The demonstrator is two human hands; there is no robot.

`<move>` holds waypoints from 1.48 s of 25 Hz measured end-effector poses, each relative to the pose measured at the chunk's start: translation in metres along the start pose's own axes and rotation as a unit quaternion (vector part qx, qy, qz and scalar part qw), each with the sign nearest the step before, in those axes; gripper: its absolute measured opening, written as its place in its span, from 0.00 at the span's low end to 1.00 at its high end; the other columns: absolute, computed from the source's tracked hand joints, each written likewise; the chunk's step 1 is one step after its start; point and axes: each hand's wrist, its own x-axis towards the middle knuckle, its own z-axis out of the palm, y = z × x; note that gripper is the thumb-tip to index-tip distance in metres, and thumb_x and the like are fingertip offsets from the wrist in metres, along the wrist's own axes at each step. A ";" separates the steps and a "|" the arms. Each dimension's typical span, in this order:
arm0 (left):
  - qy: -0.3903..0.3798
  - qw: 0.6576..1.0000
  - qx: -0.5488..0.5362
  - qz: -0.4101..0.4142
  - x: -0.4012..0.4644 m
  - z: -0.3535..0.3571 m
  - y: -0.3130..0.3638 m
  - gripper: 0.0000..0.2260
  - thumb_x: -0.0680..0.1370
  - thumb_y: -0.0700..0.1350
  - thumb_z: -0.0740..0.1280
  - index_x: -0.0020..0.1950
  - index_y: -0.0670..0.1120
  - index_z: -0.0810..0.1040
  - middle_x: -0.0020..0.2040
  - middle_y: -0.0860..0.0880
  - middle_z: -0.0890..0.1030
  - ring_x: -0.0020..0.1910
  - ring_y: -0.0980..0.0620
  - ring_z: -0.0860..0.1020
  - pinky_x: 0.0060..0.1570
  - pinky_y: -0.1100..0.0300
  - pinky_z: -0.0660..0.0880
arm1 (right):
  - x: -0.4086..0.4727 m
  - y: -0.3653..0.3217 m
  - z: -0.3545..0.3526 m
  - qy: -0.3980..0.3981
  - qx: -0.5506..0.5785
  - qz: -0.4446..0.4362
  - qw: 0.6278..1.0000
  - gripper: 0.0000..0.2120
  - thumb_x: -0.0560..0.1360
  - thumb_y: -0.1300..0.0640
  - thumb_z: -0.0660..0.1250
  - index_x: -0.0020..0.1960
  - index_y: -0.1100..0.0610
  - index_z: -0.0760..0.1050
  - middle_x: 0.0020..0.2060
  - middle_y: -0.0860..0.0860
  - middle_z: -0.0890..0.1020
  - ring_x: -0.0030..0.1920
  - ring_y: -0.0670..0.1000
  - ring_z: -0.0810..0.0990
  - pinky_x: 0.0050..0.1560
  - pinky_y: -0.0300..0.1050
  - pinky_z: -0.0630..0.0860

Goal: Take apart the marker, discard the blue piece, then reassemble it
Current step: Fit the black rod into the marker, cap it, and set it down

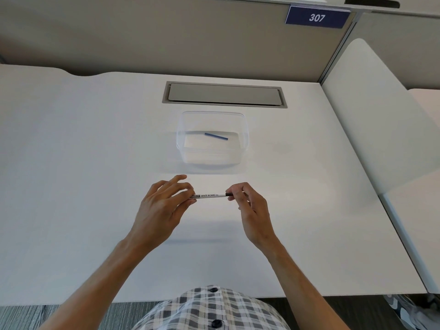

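Now both hands are up over the tabletop (71,139), with the marker (209,196) stretched level between them, well clear of the surface. The left hand (162,206) pinches one end of the white barrel between thumb and fingertips, its other fingers fanned loosely out; the right hand (247,203) is curled in, thumb and forefinger nipped on the dark piece at the opposite end. That two-ended hold makes sense: one hand steadies the barrel so the other can push or twist the end piece home along the same line.

And look beyond the hands: the blue piece (216,136) lies on the bottom of the clear plastic container (183,148), alone in there, slanted slightly (so the discard looks done). The container sits straight ahead, near enough for an easy drop yet apart from the working space.

By my reading this is the reassembly stage, close to the finish. Whether the dark end is fully seated I cannot tell; the fingers cover the joint. What remains is probably a firm press or turn, kept straight so the small part does not cock sideways or slip out of that light pinch.
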 end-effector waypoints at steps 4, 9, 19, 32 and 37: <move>-0.004 1.000 -0.001 -0.004 0.000 0.000 -0.002 0.08 0.80 0.46 0.63 0.49 0.46 0.80 0.52 0.54 0.81 0.66 0.50 0.74 0.56 0.56 0.69 | -0.002 0.002 -0.005 -0.022 0.013 -0.012 1.000 0.06 0.75 0.52 0.64 0.48 0.53 0.77 0.47 0.43 0.84 0.49 0.46 0.81 0.43 0.40 0.71; -0.003 1.000 0.000 -0.003 0.001 -0.001 -0.001 0.07 0.79 0.46 0.64 0.49 0.46 0.81 0.52 0.54 0.81 0.65 0.51 0.75 0.56 0.55 0.69 | -0.001 0.002 -0.004 -0.027 0.003 -0.020 0.999 0.05 0.76 0.52 0.64 0.48 0.52 0.78 0.46 0.41 0.83 0.50 0.45 0.81 0.45 0.39 0.72; -0.007 1.000 -0.001 0.007 -0.002 0.000 0.004 0.07 0.79 0.46 0.64 0.49 0.46 0.81 0.52 0.54 0.81 0.65 0.51 0.74 0.57 0.56 0.68 | 0.002 0.002 -0.001 -0.019 0.000 -0.007 1.000 0.10 0.82 0.56 0.62 0.48 0.59 0.79 0.38 0.50 0.81 0.36 0.41 0.75 0.37 0.30 0.68; -0.020 0.999 -0.022 -0.016 0.000 0.000 0.001 0.07 0.79 0.47 0.64 0.49 0.48 0.80 0.51 0.56 0.81 0.63 0.53 0.75 0.58 0.55 0.68 | 0.000 0.000 -0.008 -0.024 -0.004 -0.023 0.999 0.04 0.76 0.53 0.65 0.46 0.52 0.77 0.47 0.43 0.83 0.46 0.46 0.82 0.40 0.42 0.71; -0.018 0.999 -0.045 -0.017 0.000 0.000 0.003 0.06 0.80 0.46 0.64 0.49 0.47 0.80 0.51 0.56 0.81 0.63 0.54 0.75 0.59 0.56 0.67 | -0.001 0.001 -0.007 -0.034 -0.020 -0.031 0.999 0.06 0.79 0.52 0.62 0.47 0.53 0.76 0.47 0.44 0.82 0.47 0.48 0.82 0.40 0.38 0.71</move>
